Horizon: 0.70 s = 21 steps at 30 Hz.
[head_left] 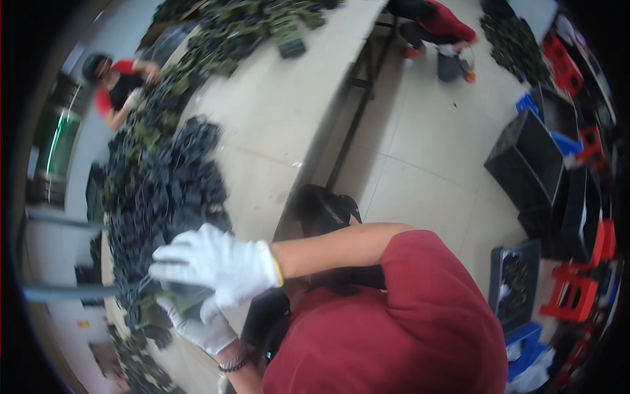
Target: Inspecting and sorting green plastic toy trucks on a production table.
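My right hand (213,266), in a white glove with a yellow cuff edge, is held over the near end of a heap of dark blue-grey fabric or strap pieces (164,184). Its fingers are stretched out and slightly apart. Just below it is my left hand (202,330), also white-gloved, with a bracelet at the wrist. Its thumb and a finger stand apart. Between the two hands lies a blurred grey-green piece (187,299); I cannot tell whether either glove touches it. The right hand partly covers it.
The heap runs along a long pale table (262,131). Across it, a person (118,88) handles green pieces; another person (436,33) crouches on the floor at the far right. Black crates (525,154) and red stools (569,292) stand to the right.
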{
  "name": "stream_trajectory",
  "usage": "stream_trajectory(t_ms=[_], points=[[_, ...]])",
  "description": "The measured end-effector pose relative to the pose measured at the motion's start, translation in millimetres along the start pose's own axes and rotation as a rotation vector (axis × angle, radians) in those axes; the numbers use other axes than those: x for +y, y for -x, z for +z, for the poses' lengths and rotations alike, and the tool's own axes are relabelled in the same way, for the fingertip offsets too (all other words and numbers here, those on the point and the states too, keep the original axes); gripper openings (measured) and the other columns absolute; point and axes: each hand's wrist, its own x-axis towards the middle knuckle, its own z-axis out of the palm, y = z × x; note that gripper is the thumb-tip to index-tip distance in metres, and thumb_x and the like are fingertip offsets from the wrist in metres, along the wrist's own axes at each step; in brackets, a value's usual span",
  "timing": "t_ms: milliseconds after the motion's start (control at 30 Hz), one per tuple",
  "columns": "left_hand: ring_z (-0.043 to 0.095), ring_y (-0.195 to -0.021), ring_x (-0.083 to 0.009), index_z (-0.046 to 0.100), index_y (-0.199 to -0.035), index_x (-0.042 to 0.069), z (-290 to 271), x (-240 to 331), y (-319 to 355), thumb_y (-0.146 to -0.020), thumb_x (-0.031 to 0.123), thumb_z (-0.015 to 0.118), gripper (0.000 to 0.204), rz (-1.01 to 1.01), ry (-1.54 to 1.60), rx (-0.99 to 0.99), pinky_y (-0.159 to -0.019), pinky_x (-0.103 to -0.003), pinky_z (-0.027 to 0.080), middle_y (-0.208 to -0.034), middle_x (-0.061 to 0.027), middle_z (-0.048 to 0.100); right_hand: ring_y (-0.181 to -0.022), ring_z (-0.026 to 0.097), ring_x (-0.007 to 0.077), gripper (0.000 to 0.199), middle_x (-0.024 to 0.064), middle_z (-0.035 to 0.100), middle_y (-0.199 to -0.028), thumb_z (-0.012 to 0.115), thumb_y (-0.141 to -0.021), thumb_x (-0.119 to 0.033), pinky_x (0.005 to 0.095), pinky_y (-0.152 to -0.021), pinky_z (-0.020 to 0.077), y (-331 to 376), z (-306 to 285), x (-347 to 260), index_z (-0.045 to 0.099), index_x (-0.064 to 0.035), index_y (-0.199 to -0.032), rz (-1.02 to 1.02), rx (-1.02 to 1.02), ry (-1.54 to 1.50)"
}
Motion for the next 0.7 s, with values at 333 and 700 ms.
stream_trajectory(t_ms=[333, 700], points=[[0.070, -0.102, -0.0251, 0.066, -0.119, -0.002, 47, -31, -15, -0.082, 0.032, 0.077, 0.051, 0.133, -1.588, -0.152, -0.091, -0.038, 0.056, -0.113, -0.0187, 0.071, -0.123, 0.047, 0.0464, 0.086, 0.0216, 0.052, -0.133, 0.078, -0.056, -0.050, 0.0561, -0.098, 0.0406, 37, -45, 0, 0.057, 0.0018, -0.121, -0.291, 0.546, 0.074], [0.073, -0.094, -0.0262, 0.072, -0.106, -0.002, 155, -97, 36, -0.059, 0.035, 0.093, 0.063, 0.166, -2.137, -0.122, -0.082, -0.036, 0.056, -0.097, -0.0184, 0.075, -0.089, 0.052, 0.0328, 0.055, 0.0155, 0.058, -0.109, 0.081, -0.054, -0.032, 0.0430, -0.076, 0.0442, 61, -99, 16, 0.061, 0.0002, -0.095, -0.157, 0.745, 0.147]])
